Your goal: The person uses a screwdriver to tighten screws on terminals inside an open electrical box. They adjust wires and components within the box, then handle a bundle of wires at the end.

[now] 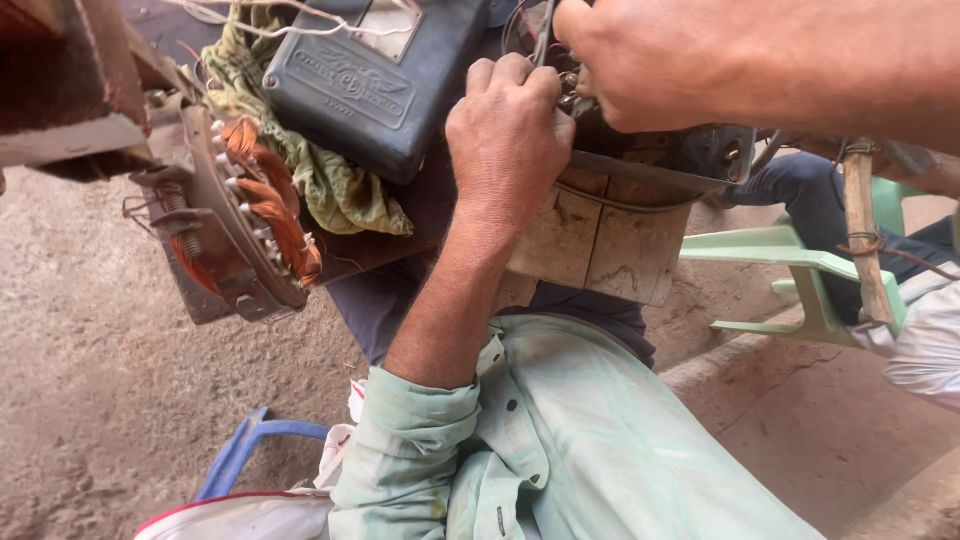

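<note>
Head view. Left hand [508, 135] is closed in a fist against a small metal fitting [570, 88] at the top edge of a dark housing [660, 160]. Right hand [610, 60] comes in from the upper right, its fingers curled about the same fitting; whether it truly grips cannot be told, since the knuckles hide the contact. The two hands touch.

Good practice here, by judgement: the left hand steadies while the right works in small turns, wrists kept low.

To the left lie a blue-grey cover [375, 75], a green rag [320, 170] and a stator [245, 215] with copper windings. Loose wires [290, 20] cross above and crowd the approach. A wooden stick [865, 235] and a green chair [800, 270] stand right.
</note>
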